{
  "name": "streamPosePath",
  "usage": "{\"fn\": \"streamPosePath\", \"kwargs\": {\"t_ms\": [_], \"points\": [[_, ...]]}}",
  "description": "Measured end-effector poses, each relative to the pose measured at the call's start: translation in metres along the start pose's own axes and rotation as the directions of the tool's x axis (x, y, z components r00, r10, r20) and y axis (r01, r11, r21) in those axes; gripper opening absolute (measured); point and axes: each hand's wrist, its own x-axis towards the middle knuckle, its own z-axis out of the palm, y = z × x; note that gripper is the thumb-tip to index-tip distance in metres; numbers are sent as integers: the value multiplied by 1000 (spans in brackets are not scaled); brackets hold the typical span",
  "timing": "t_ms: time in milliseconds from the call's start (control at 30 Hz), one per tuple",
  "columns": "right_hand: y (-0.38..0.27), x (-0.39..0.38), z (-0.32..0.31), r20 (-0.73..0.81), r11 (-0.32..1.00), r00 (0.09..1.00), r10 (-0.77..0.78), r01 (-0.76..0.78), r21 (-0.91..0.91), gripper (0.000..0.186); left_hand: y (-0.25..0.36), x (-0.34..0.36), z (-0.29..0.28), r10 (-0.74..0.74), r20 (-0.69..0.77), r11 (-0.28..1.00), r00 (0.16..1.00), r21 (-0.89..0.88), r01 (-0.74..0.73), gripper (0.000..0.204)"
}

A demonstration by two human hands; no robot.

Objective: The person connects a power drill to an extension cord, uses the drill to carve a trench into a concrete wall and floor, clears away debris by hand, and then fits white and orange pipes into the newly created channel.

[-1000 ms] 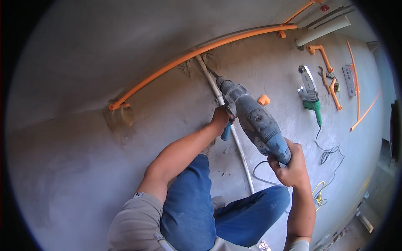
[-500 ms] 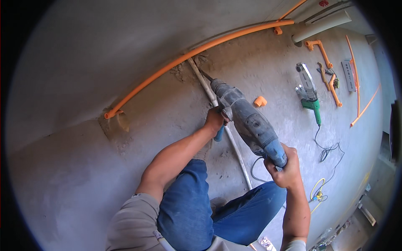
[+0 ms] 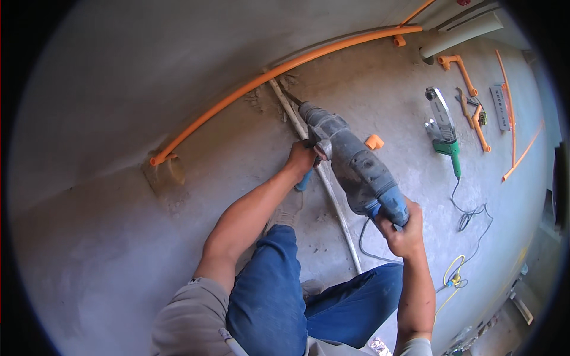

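A grey-and-blue rotary hammer drill (image 3: 368, 175) is held over the concrete floor, its bit (image 3: 291, 96) angled toward a chipped patch at the wall's foot under a long orange pipe (image 3: 332, 47). My left hand (image 3: 301, 155) grips the side handle (image 3: 305, 181). My right hand (image 3: 404, 232) is wrapped round the rear handle. Beneath the drill a long whitish pipe (image 3: 337, 213) lies on the floor. An orange elbow fitting (image 3: 374, 142) sits right of the drill body. My knees frame the drill's cable.
At the right lie a green-handled pipe welder (image 3: 452, 155), orange pipe assemblies (image 3: 467, 80), pliers-like tools, a long box (image 3: 499, 108) and coiled cables (image 3: 456, 279). A white pipe (image 3: 463, 37) rises at the upper right. The wall runs along the top and left.
The drill and both hands have shifted slightly up and left in the view over the second, with the grips unchanged. The surroundings have also shifted slightly in the view.
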Motion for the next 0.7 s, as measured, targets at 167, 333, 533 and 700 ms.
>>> {"fn": "streamPosePath", "kwargs": {"t_ms": [167, 333, 533, 700], "points": [[4, 11, -14, 3, 998, 1000, -12, 12, 66, 10, 9, 4, 9, 19, -25, 999, 999, 26, -19, 11], [-2, 35, -6, -22, 998, 1000, -19, 20, 58, 15, 28, 30, -4, 52, -41, 998, 998, 24, -51, 16], [-10, 3, -14, 31, 999, 999, -40, 41, -27, 18, -9, 10, 14, 14, -92, 994, 996, -107, -24, 17], [-5, -25, -25, 67, 999, 997, -24, 26, -31, 14, -26, -25, 32, 22, -77, 1000, 997, -19, -23, 18]]}}
